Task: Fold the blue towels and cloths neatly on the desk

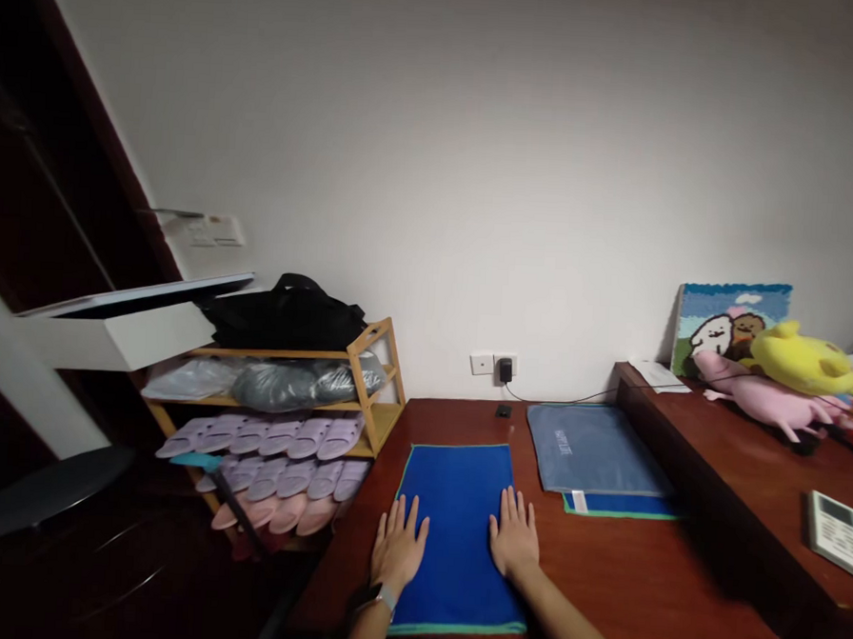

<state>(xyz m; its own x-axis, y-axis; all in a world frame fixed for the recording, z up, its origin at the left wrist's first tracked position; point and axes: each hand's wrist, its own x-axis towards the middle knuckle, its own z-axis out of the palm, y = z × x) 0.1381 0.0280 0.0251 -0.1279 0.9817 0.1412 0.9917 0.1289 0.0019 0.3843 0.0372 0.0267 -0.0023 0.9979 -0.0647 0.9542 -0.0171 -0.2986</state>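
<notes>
A blue cloth [458, 531] with green edging lies flat on the dark red wooden table [584, 595]. My left hand [398, 545] rests palm down on its left edge, fingers spread, a watch on the wrist. On the cloth's right edge lies my right hand [515, 536], also flat, with fingers stretched forward. Neither hand grips anything. To the right, a grey-blue towel [598, 451] with small lettering lies on the table, and a blue part with green edging and a white tag shows under its near edge.
Left of the table stands a wooden rack [377, 374] with several slippers [306, 437] and a black bag [290, 317]. A raised ledge at right holds plush toys [766, 395], a picture [731, 316] and a white device [839, 532]. A plugged-in adapter [505, 369] trails a cable.
</notes>
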